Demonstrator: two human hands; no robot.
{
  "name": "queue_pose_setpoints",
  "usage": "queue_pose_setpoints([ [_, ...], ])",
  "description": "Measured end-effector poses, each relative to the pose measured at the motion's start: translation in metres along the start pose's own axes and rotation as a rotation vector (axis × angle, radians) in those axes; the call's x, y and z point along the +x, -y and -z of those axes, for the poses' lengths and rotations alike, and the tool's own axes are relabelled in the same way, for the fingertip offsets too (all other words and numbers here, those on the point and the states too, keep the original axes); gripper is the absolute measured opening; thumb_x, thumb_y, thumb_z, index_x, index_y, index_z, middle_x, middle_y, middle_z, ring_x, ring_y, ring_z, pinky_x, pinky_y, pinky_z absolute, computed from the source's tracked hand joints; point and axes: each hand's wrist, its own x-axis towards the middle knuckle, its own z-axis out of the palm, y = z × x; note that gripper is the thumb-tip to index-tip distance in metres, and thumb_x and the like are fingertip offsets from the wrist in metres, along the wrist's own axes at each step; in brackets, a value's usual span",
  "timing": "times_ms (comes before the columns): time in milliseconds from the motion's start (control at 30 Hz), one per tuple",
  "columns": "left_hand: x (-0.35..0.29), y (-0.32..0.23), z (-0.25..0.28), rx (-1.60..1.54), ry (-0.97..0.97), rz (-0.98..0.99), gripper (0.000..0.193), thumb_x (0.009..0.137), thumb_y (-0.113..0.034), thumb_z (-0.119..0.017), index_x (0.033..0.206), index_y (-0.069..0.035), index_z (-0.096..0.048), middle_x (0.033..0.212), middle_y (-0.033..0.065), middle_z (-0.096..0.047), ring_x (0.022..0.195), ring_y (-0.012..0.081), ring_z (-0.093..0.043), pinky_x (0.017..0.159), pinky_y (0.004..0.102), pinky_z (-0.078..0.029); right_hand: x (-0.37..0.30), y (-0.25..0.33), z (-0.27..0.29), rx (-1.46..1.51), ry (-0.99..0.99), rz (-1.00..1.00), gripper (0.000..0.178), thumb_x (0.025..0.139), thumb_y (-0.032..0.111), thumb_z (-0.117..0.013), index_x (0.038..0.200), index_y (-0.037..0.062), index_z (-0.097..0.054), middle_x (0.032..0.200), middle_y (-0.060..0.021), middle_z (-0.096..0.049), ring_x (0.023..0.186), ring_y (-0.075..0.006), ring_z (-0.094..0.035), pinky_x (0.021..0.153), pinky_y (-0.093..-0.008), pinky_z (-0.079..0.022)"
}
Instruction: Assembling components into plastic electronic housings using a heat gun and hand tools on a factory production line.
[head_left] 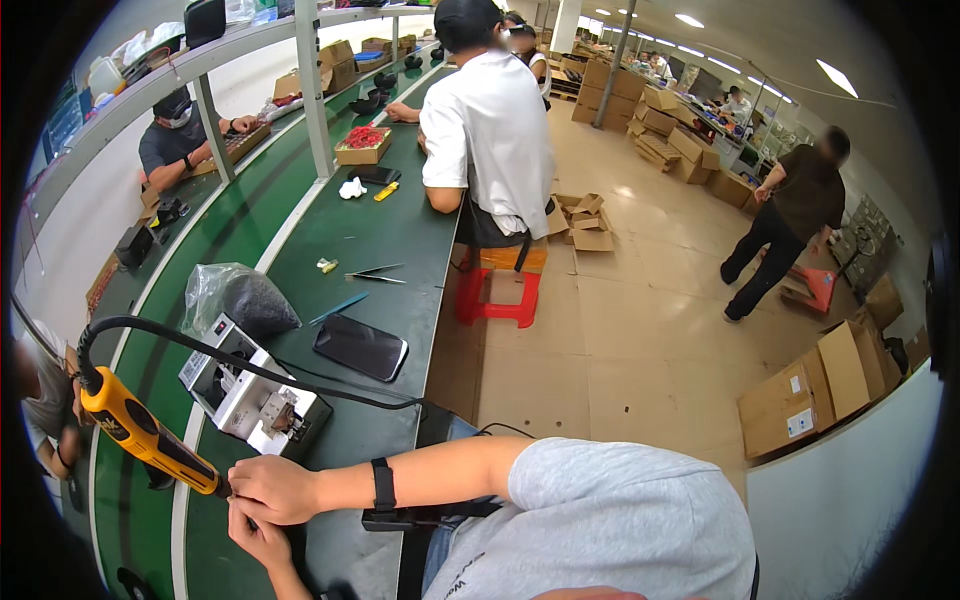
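My right hand (275,488), with a black band on its wrist, grips the lower end of a yellow and black corded power tool (140,430) that slants up to the left over the green bench (400,230). My left hand (258,538) sits just beneath it, fingers curled up toward the tool's tip. Whatever lies between those fingers is hidden. The tool's black cable (300,385) loops over a grey-white box-shaped device (250,395) right behind my hands.
A black phone (360,347), a clear bag of dark parts (240,298), tweezers (375,273) and a blue pen (338,308) lie further along. A person in a white shirt (487,130) sits on a red stool (497,290). Cardboard boxes (815,390) stand on the floor.
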Motion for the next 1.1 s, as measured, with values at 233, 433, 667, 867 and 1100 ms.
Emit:
queue_pose_setpoints([
  [233, 0.002, -0.009, -0.001, 0.034, -0.003, 0.004, 0.025, 0.103, -0.014, -0.054, 0.096, 0.01, -0.061, 0.084, 0.0173, -0.064, 0.074, 0.0309, -0.061, 0.068, 0.0383, -0.046, 0.002, 0.002, 0.004, 0.056, 0.006, -0.04, 0.022, 0.096, 0.017, -0.059, 0.083, -0.0013, -0.059, 0.085, -0.0144, -0.058, 0.083, -0.0362, -0.058, 0.071, -0.047, -0.048],
  [433, 0.002, -0.012, -0.001, 0.011, -0.02, -0.008, 0.03, 0.105, -0.017, -0.052, 0.096, 0.01, -0.061, 0.085, 0.0172, -0.064, 0.075, 0.0296, -0.062, 0.069, 0.0382, -0.047, 0.004, 0.003, 0.004, 0.103, -0.026, -0.019, 0.021, 0.096, 0.015, -0.06, 0.081, -0.0002, -0.057, 0.083, -0.0144, -0.056, 0.083, -0.0366, -0.057, 0.071, -0.0474, -0.046],
  [667, 0.001, -0.011, 0.001, -0.054, 0.027, 0.059, 0.031, 0.106, -0.019, -0.052, 0.099, 0.01, -0.062, 0.086, 0.0165, -0.066, 0.075, 0.0269, -0.063, 0.069, 0.0354, -0.048, 0.003, 0.003, 0.008, 0.108, -0.031, -0.043, 0.02, 0.096, 0.015, -0.06, 0.082, 0.0003, -0.057, 0.086, -0.0136, -0.056, 0.085, -0.0354, -0.055, 0.073, -0.046, -0.046],
  [867, -0.002, -0.009, 0.0, 0.026, -0.026, -0.003, 0.023, 0.104, -0.012, -0.055, 0.098, 0.009, -0.062, 0.085, 0.0156, -0.066, 0.074, 0.0256, -0.062, 0.069, 0.0346, -0.049, 0.002, 0.004, 0.005, 0.1, -0.024, -0.02, 0.02, 0.095, 0.014, -0.06, 0.082, -0.0002, -0.058, 0.087, -0.013, -0.055, 0.085, -0.0345, -0.055, 0.074, -0.0449, -0.046],
  [1100, -0.002, -0.004, -0.001, -0.006, 0.027, 0.028, 0.023, 0.104, -0.012, -0.054, 0.098, 0.009, -0.061, 0.084, 0.0161, -0.066, 0.073, 0.0243, -0.061, 0.069, 0.0339, -0.048, 0.001, 0.003, 0.009, 0.108, -0.039, -0.053, 0.02, 0.095, 0.013, -0.06, 0.081, -0.0009, -0.06, 0.086, -0.0126, -0.056, 0.085, -0.0334, -0.055, 0.073, -0.0444, -0.046],
])
